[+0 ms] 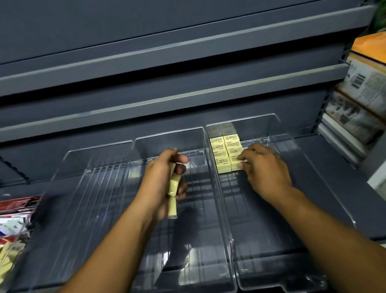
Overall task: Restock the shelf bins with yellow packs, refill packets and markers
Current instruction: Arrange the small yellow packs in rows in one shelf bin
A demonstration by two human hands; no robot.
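I'm in a shop aisle. Dark grey metal shelves rise in tiers before me, each with a pale label strip along its front edge. Clear plastic bins sit side by side on the lowest shelf, one holding a neat block of identical yellow packs. To my right, barcoded packaged goods are stacked on neighbouring shelving.

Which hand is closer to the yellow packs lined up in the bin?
Right. The right hand pinches the front pack of those rows in the right bin. The left hand is off to their left over the middle bin, gripping its own packs.
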